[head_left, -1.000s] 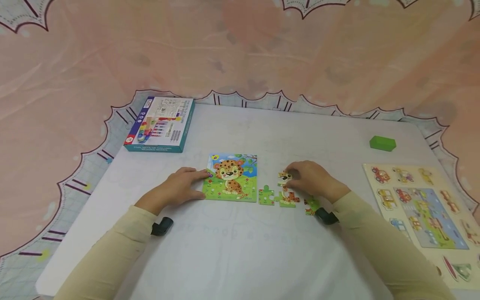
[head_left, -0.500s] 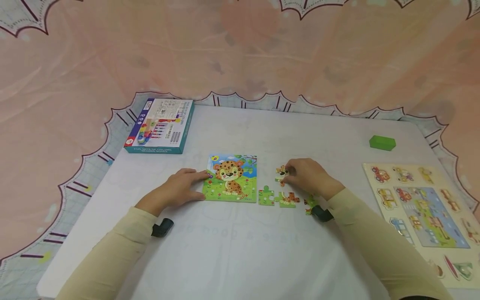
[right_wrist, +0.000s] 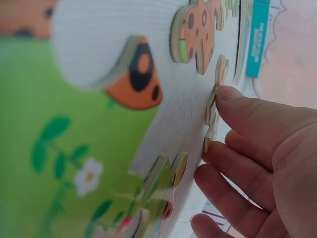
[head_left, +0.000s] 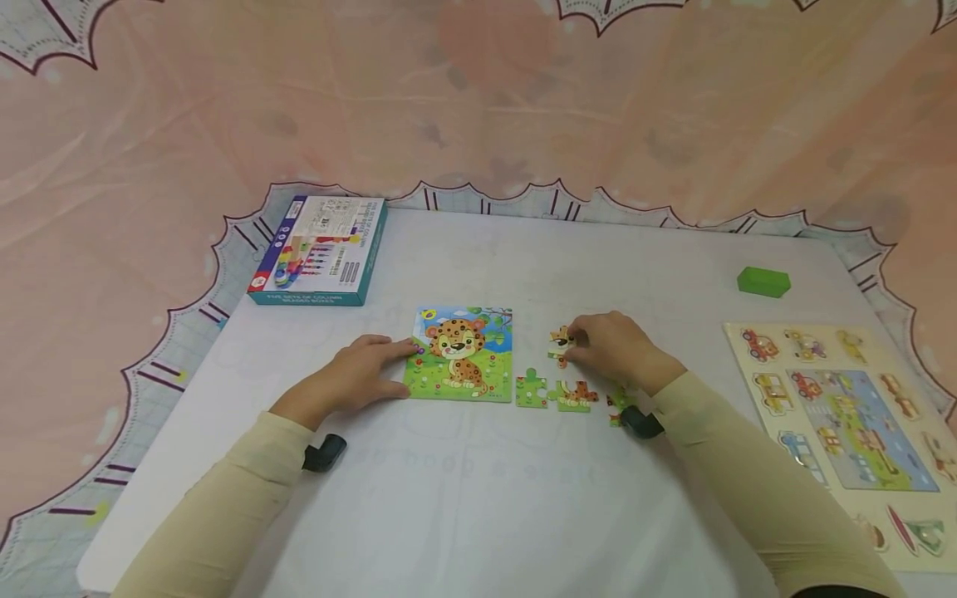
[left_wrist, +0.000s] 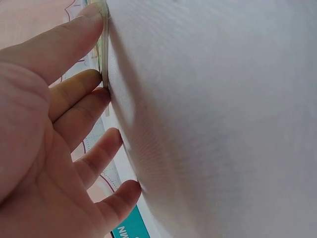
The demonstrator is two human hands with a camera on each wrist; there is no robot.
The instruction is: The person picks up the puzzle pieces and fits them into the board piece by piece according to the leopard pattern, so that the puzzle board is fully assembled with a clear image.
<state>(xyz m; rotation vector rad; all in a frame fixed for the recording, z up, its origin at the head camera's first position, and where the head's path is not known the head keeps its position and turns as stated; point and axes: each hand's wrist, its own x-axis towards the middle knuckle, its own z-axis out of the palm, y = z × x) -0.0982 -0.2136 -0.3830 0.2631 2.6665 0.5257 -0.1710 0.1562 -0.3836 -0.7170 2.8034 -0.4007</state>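
Note:
In the head view a square leopard picture (head_left: 459, 355) lies flat, its left edge touched by the thumb and fingers of my left hand (head_left: 347, 374). The left wrist view shows that hand (left_wrist: 64, 124) with its fingers spread along the picture's thin edge. My right hand (head_left: 620, 349) pinches a leopard-face puzzle piece (head_left: 558, 342) between thumb and fingers. Below it lie a green piece (head_left: 531, 389) and a spotted-body piece (head_left: 574, 397). Another green piece (head_left: 616, 404) is partly hidden under the right wrist. In the right wrist view the hand (right_wrist: 267, 163) holds the piece's edges close to the table.
A flat teal-edged box (head_left: 320, 251) lies at the back left. On the right are a green block (head_left: 763, 282) and a pale board of vehicle and animal pictures (head_left: 813, 359). Both wrists carry black devices.
My right hand has shifted slightly left and away from me with the face piece, so a gap shows between it and the spotted-body piece. The left hand stays put.

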